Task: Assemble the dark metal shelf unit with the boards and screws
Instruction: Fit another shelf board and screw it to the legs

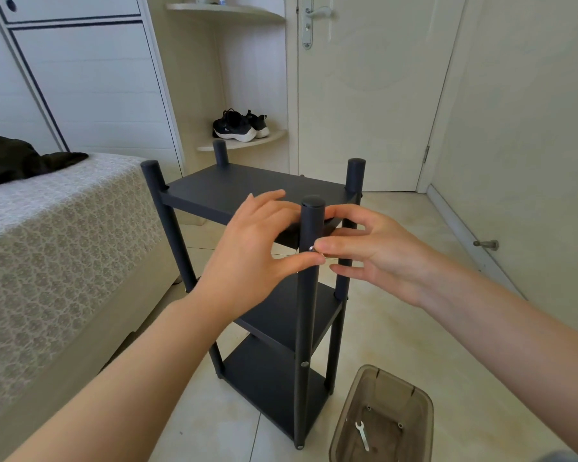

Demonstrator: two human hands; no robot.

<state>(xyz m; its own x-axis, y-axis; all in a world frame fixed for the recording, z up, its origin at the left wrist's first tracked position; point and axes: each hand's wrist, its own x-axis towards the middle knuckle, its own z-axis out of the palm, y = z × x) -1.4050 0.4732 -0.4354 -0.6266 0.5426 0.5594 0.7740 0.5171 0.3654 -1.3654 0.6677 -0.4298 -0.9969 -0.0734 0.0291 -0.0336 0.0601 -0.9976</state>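
Observation:
The dark metal shelf unit (247, 191) stands upright on the tiled floor with three boards between four round posts. My left hand (254, 251) holds the top board next to the near front post (309, 295), thumb against the post. My right hand (374, 255) pinches a small silver screw (311, 249) at the side of that post, just below the top board. Another screw head (304, 364) shows lower on the same post.
A translucent brown tray (347, 425) on the floor at the lower right holds a small silver wrench (362, 435) and a few screws. A bed (54, 235) stands close on the left, a door (364, 95) behind, and a wall on the right.

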